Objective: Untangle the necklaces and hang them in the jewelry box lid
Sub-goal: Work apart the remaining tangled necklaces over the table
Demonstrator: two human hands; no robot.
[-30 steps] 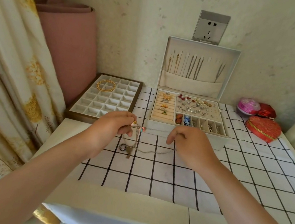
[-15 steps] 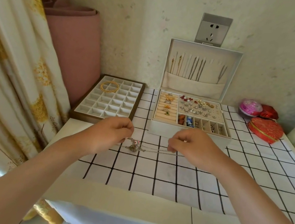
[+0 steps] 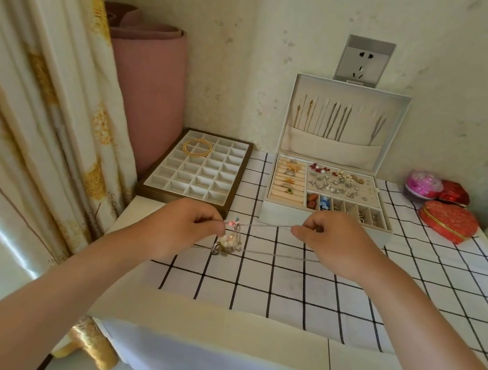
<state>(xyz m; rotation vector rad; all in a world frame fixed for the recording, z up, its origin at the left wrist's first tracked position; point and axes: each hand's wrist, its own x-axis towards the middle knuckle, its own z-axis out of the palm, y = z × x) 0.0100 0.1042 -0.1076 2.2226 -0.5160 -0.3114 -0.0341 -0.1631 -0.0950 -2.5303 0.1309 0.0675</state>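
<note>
A thin silver necklace chain [image 3: 265,225] is stretched between my two hands above the checked tablecloth. My left hand [image 3: 187,227] pinches one end beside a small coloured bead; a knot of pendants [image 3: 226,245] hangs just below it. My right hand [image 3: 333,241] pinches the other end. A second strand runs lower, close to the cloth. Behind my hands the white jewelry box [image 3: 328,195] stands open, its upright lid [image 3: 343,120] holding several hanging chains above a fabric pocket.
A brown tray of white compartments [image 3: 196,170] with gold bangles sits left of the box. Red heart-shaped boxes [image 3: 448,220] and a pink round box [image 3: 423,184] lie at the right. A curtain hangs left, a pink roll stands behind the tray, and a wall socket sits above the lid.
My hands have drawn apart and lifted slightly, pulling the chain taut. The pendant cluster, which dangled lower a second ago, now hangs close under my left hand.
</note>
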